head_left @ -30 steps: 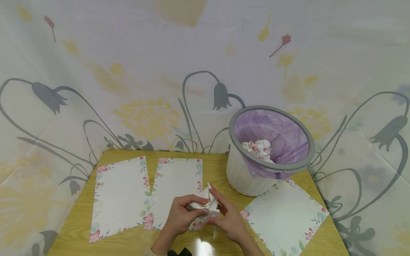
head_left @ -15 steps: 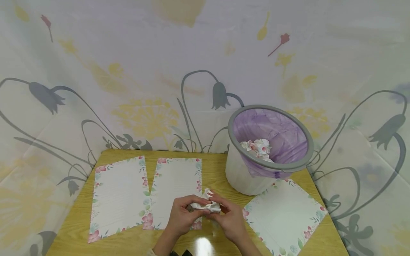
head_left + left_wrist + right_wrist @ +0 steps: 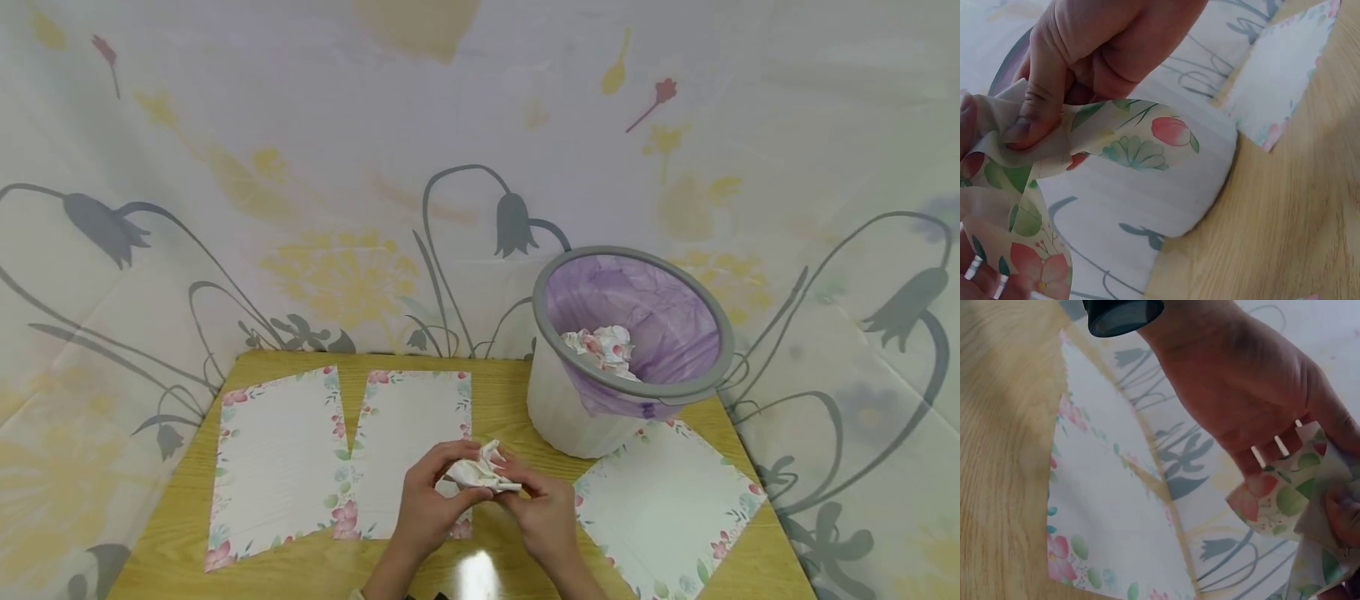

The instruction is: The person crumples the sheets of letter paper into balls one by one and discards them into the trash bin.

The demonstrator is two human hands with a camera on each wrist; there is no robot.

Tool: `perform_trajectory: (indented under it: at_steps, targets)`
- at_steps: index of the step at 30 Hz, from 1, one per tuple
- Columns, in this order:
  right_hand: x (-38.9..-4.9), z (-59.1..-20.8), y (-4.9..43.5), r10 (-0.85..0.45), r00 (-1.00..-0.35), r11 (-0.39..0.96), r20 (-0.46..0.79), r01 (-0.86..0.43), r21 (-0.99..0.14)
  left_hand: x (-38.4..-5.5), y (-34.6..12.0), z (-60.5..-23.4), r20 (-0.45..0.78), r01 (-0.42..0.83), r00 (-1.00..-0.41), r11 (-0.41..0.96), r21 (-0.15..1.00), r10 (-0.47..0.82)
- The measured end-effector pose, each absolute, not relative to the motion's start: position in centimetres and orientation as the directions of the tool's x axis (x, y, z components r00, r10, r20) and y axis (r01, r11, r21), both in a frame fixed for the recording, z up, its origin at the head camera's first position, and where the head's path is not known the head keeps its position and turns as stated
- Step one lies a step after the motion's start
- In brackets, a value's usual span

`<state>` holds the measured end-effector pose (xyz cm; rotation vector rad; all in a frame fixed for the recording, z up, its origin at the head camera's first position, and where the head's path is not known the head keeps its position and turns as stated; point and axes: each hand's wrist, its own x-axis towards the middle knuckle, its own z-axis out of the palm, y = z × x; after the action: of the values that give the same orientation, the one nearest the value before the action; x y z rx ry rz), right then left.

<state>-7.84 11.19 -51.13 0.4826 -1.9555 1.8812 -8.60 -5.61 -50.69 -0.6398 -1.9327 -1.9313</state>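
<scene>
A crumpled sheet of floral-bordered paper [image 3: 478, 473] is bunched between both hands, low over the front of the table. My left hand [image 3: 426, 504] grips its left side, thumb toward me and fingers over the far side. On the opposite side my right hand [image 3: 543, 510] grips the paper, fingertips at its upper folds. In the left wrist view the thumb of the right hand [image 3: 1104, 50] presses into the folds, and pink flowers and green leaves show on the paper [image 3: 1169, 134]. The right wrist view shows the left hand [image 3: 1235, 394] with its fingers behind the paper.
Two flat floral-bordered sheets lie on the wooden table [image 3: 176, 508]: a left sheet [image 3: 281, 467] and a middle sheet [image 3: 412, 425]. A right sheet [image 3: 671, 508] lies askew before a white bin [image 3: 566, 408] with a purple liner, holding crumpled paper [image 3: 611, 346]. A patterned curtain [image 3: 337, 167] stands behind.
Both hands have squeezed the paper into a smaller, more compact bundle, its upright corner folding down. The hands stay in nearly the same place; bin and flat sheets have not moved.
</scene>
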Motion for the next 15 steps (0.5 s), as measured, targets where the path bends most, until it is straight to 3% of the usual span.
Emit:
perform_trajectory:
  at_steps: [8,11,15]
  targets:
    - [-7.9,-51.1,11.3,0.064,-0.818,0.002,0.571,-0.572,-0.820,-8.2,-6.1,-50.6,0.216,0.215,-0.962,-0.029,0.976,0.166]
    - [-8.2,-51.1,11.5,0.069,-0.772,-0.019,0.631,-0.634,-0.773,-7.8,-6.1,-50.0,0.086,0.059,-0.978,-0.149,0.987,0.187]
    - [-8.6,-51.4,11.7,0.052,-0.696,-0.041,0.717,-0.718,-0.694,-7.4,-5.8,-49.5,0.042,-0.033,-0.980,-0.369,0.929,0.194]
